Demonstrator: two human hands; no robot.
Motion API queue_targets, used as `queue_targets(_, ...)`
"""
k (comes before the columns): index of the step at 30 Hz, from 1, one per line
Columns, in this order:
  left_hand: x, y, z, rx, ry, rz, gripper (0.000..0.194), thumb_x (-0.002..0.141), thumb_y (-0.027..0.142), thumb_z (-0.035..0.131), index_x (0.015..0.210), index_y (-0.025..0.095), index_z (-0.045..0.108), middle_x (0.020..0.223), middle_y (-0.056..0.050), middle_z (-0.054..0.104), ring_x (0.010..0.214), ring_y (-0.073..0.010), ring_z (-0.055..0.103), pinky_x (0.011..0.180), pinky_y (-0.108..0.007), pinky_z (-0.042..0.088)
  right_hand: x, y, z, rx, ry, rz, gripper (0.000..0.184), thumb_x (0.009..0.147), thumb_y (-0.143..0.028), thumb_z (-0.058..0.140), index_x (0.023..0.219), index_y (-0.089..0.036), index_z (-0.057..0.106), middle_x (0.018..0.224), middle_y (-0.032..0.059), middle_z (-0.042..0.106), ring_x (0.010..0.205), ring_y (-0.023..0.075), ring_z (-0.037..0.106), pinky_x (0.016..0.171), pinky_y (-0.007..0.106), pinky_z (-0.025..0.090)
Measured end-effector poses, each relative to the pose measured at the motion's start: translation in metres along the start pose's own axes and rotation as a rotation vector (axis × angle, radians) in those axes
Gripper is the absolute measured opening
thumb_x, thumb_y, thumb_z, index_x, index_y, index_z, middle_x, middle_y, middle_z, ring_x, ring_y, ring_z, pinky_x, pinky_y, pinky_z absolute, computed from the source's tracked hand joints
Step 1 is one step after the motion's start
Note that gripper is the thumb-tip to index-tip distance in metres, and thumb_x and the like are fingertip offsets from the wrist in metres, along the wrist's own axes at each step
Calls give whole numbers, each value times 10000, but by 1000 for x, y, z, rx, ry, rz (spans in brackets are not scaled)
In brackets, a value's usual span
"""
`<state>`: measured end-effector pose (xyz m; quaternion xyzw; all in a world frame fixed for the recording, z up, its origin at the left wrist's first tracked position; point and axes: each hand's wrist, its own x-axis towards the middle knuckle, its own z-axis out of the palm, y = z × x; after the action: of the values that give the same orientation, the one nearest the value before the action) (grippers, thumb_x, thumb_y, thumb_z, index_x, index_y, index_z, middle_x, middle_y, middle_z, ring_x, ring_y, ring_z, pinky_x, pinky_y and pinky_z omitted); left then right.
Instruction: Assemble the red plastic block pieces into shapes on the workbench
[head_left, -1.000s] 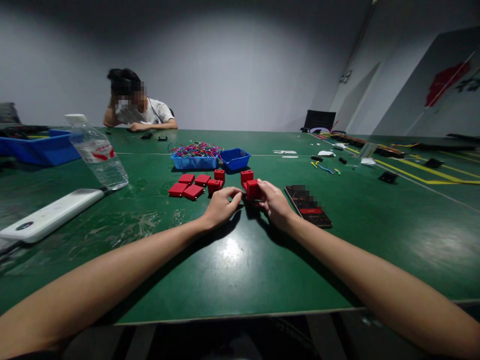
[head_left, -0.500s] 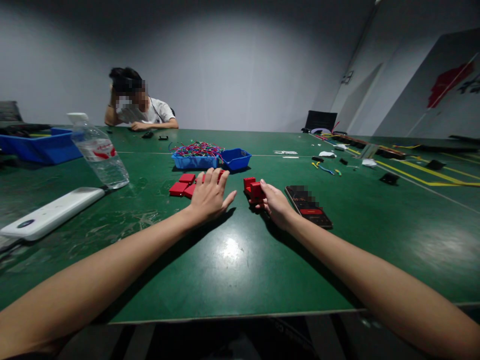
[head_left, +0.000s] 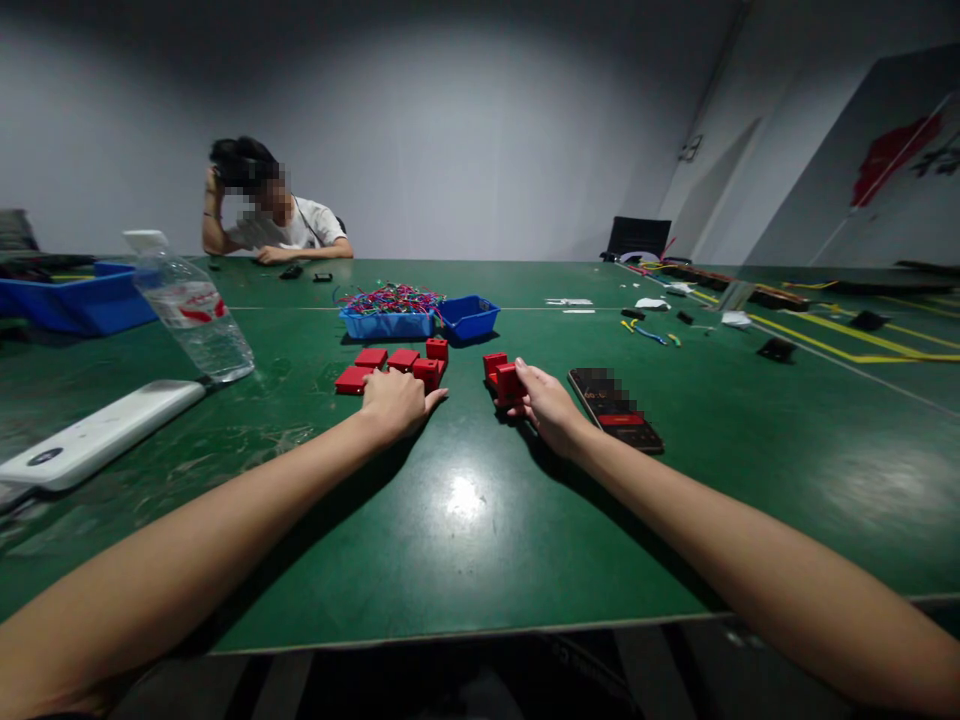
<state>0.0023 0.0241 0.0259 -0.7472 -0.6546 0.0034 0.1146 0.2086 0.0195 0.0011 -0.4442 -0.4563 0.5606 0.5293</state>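
No text can be read in full. Beyond the near edge of the desk (head_left: 465, 560), slanted pale lettering on dark cloth (head_left: 555, 685) seems to end in "Co"; the rest is blurred. Toward the desk's left side, the bottle (head_left: 196, 315) bears red script too blurred to read. Right of the desk's middle, the phone (head_left: 619, 412) shows illegible screen marks, partly pixelated. Dark characters (head_left: 939, 162) beside the red flag (head_left: 892, 160) are illegible.
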Motion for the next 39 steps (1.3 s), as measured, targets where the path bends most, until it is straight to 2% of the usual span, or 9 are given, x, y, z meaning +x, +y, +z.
queue_targets(7, -12, 11, -8, -45, -60, 55, 540, 953, 437, 405, 765, 73, 757, 787, -266, 716, 758, -414, 689, 658, -507, 488, 1, 2, 0, 2, 12, -8, 294, 918, -457, 537, 890, -173, 604, 828, 67, 726, 551, 116, 644, 417, 188, 439)
queue_targets(13, -29, 27, -4, -104, -24, 214, 535, 952, 451, 412, 711, 99, 734, 674, -219, 693, 676, -356, 681, 654, -487, 499, 2, 3, 4, -2, 17, -9, 298, 899, -475, 559, 881, -179, 591, 817, 65, 735, 551, 125, 652, 416, 196, 446)
queue_targets(17, -23, 30, 13, -192, 169, 427, 430, 924, 407, 501, 1024, 30, 682, 997, -291, 682, 980, -383, 666, 839, -489, 516, 1, 3, 5, -3, 44, -22, 319, 878, -495, 581, 859, -176, 586, 766, 47, 727, 513, 112, 633, 422, 195, 446)
queue_targets(19, -15, 27, 24, -383, 228, 580, 366, 949, 290, 431, 1210, 94, 597, 1274, -236, 602, 1206, -317, 578, 986, -455, 479, 0, 3, 5, -1, 74, -33, 343, 849, -521, 606, 846, -178, 584, 737, 36, 718, 511, 113, 630, 424, 194, 444)
queue_targets(21, -8, 23, 34, -564, 219, 676, 380, 954, 272, 400, 1292, 159, 530, 1389, -164, 535, 1308, -250, 498, 1055, -417, 444, 0, 2, 5, 0, 94, -49, 378, 809, -558, 633, 841, -185, 582, 717, 25, 710, 520, 118, 630, 424, 196, 439)
queue_targets(24, -4, 20, 40, -626, 239, 565, 389, 903, 330, 512, 1248, 152, 530, 1373, -180, 521, 1291, -279, 493, 1067, -460, 420, -2, 1, 5, -9, 87, -81, 432, 753, -610, 651, 834, -192, 577, 708, 12, 699, 537, 124, 626, 428, 200, 423)
queue_targets(28, -8, 22, 33, -497, 274, 328, 349, 868, 395, 553, 1103, 137, 548, 1129, -167, 595, 1048, -304, 569, 904, -463, 483, -4, 1, 5, -35, 65, -115, 450, 727, -630, 641, 823, -196, 572, 687, -2, 670, 567, 130, 605, 453, 210, 403)
queue_targets(30, -8, 24, 30, -445, 265, 295, 305, 875, 383, 535, 1060, 140, 546, 1039, -144, 610, 959, -292, 570, 842, -440, 488, -4, 1, 5, -36, 53, -140, 446, 724, -626, 640, 818, -195, 575, 678, -14, 654, 568, 123, 576, 473, 215, 397)
queue_targets(39, -2, 22, 32, -713, 190, 631, 285, 895, 234, 479, 1171, 177, 521, 1101, -118, 665, 986, -229, 635, 871, -367, 494, -8, -2, 7, -49, -25, -256, 417, 723, -593, 667, 805, -188, 606, 681, -27, 623, 631, 119, 544, 619, 242, 447)
